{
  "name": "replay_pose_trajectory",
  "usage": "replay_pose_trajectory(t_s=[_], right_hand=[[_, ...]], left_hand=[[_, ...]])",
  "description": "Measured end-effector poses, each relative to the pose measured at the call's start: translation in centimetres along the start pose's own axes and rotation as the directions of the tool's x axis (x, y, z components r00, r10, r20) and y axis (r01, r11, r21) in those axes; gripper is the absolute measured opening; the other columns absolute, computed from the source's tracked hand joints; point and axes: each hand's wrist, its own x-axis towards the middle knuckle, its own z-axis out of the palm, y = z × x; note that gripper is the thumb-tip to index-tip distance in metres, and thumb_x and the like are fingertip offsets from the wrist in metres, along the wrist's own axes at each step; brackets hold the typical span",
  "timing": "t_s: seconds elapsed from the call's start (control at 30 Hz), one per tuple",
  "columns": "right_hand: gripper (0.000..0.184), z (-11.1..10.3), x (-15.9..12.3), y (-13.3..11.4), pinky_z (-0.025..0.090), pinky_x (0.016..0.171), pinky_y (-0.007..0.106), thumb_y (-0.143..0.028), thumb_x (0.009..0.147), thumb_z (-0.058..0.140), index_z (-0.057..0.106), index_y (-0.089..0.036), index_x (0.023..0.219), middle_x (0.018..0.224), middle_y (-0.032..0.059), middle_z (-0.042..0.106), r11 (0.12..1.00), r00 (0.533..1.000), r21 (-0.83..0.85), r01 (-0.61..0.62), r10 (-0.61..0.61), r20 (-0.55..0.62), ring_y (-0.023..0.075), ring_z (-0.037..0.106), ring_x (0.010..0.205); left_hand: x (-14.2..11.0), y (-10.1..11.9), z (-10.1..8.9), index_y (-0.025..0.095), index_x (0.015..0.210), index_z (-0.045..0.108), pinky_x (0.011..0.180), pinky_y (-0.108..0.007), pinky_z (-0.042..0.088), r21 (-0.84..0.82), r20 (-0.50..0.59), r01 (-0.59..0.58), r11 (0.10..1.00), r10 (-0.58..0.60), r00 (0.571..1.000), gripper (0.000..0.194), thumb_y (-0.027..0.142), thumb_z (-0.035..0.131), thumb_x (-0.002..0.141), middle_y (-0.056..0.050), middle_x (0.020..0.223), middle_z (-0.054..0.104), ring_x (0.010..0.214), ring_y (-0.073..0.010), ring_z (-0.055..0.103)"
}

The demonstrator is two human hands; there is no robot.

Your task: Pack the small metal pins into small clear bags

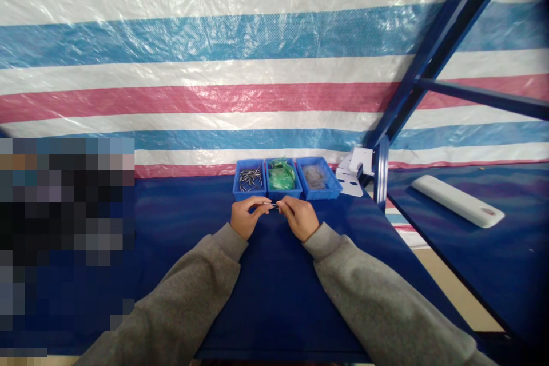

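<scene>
A thin silver metal pin (270, 204) is pinched between the fingertips of the left hand (246, 217) and the right hand (300, 218), above the far edge of the navy-covered table (274, 297), just in front of a blue plastic bin of loose metal pins (250, 180) and a blue plastic bin of green packets (282, 177).

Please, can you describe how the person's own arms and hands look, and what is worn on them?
Both arms wear long grey sweatshirt sleeves, the left sleeve and right sleeve, with plain cuffs. Each grip is a bare hand, the left hand and right hand, without gloves.
</scene>
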Motion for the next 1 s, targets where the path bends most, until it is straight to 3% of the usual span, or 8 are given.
replay_pose_trajectory(t_s=[0.2, 0.37, 0.53, 0.7, 0.87, 0.93, 1.0], right_hand=[[0.041, 0.2, 0.0, -0.1, 0.035, 0.061, 0.02, -0.035, 0.092, 0.031, 0.051, -0.017, 0.061, 0.058, 0.0004, 0.053, 0.999, 0.999, -0.038, 0.017, -0.015, 0.046, 0.0097, 0.051, 0.057], [0.04, 0.1, 0.0, 0.2, 0.034, 0.061, 0.02, -0.034, 0.092, 0.032, 0.052, -0.017, 0.062, 0.058, 0.001, 0.053, 0.996, 1.0, -0.089, -0.023, 0.021, -0.021, 0.0098, 0.051, 0.057], [0.039, 0.0, 0.1, 0.3, 0.032, 0.059, 0.02, -0.034, 0.091, 0.032, 0.052, -0.017, 0.062, 0.058, 0.0009, 0.054, 0.989, 0.999, -0.139, -0.04, 0.035, -0.036, 0.0096, 0.05, 0.056], [0.037, -0.2, 0.2, 0.4, 0.029, 0.057, 0.022, -0.033, 0.09, 0.034, 0.051, -0.017, 0.061, 0.058, 0.0006, 0.055, 0.952, 0.993, -0.286, -0.114, 0.104, -0.047, 0.01, 0.05, 0.056], [0.026, -0.5, 0.3, 0.7, 0.028, 0.055, 0.023, -0.034, 0.086, 0.041, 0.053, -0.02, 0.069, 0.067, 0.0002, 0.059, 0.881, 0.969, -0.416, -0.226, 0.245, -0.008, 0.0121, 0.054, 0.064], [0.021, -0.5, 0.3, 0.7, 0.028, 0.054, 0.023, -0.036, 0.084, 0.045, 0.054, -0.021, 0.072, 0.072, 0.0, 0.06, 0.855, 0.955, -0.455, -0.248, 0.294, 0.032, 0.0129, 0.055, 0.066], [0.018, -0.6, 0.3, 0.7, 0.028, 0.054, 0.024, -0.037, 0.082, 0.048, 0.055, -0.022, 0.076, 0.076, -0.0001, 0.06, 0.834, 0.94, -0.488, -0.257, 0.332, 0.073, 0.0136, 0.056, 0.068]], left_hand=[[-0.3, 0.3, 0.2, 0.015, 0.078, 0.053, 0.075, -0.029, 0.052, -0.088, -0.034, 0.002, 0.996, -0.005, 0.999, 0.012, 0.026, 0.055, 0.081, -0.008, 0.09, 0.067, 0.083, -0.0161, 0.064], [-0.4, 0.1, 0.4, 0.016, 0.076, 0.046, 0.065, -0.026, 0.053, -0.154, -0.088, 0.004, 0.988, -0.018, 0.996, 0.013, 0.024, 0.052, 0.083, -0.003, 0.072, 0.066, 0.065, -0.0123, 0.064], [-0.1, -0.3, 0.2, 0.016, 0.079, 0.056, 0.06, -0.023, 0.052, 0.01, -0.155, -0.017, 1.0, 0.018, 0.988, 0.011, 0.026, 0.059, 0.078, -0.001, 0.07, 0.064, 0.058, -0.0106, 0.062], [0.1, 0.5, -0.2, 0.018, 0.083, 0.065, 0.072, -0.026, 0.051, 0.24, -0.157, -0.14, 0.961, 0.18, 0.971, 0.009, 0.023, 0.057, 0.08, -0.002, 0.08, 0.068, 0.073, -0.0135, 0.064], [2.5, 2.9, -1.7, 0.02, 0.09, 0.065, 0.085, -0.032, 0.045, 0.39, -0.163, -0.331, 0.859, 0.418, 0.894, 0.014, 0.018, 0.053, 0.082, -0.002, 0.087, 0.069, 0.085, -0.0153, 0.062], [4.0, 3.3, -2.3, 0.02, 0.095, 0.063, 0.09, -0.035, 0.04, 0.463, -0.182, -0.324, 0.825, 0.446, 0.876, 0.017, 0.018, 0.051, 0.084, -0.003, 0.092, 0.068, 0.091, -0.0162, 0.06], [4.9, 3.3, -2.5, 0.02, 0.097, 0.062, 0.095, -0.038, 0.035, 0.545, -0.149, -0.276, 0.792, 0.416, 0.897, 0.018, 0.02, 0.048, 0.086, -0.004, 0.096, 0.066, 0.097, -0.0171, 0.058]])
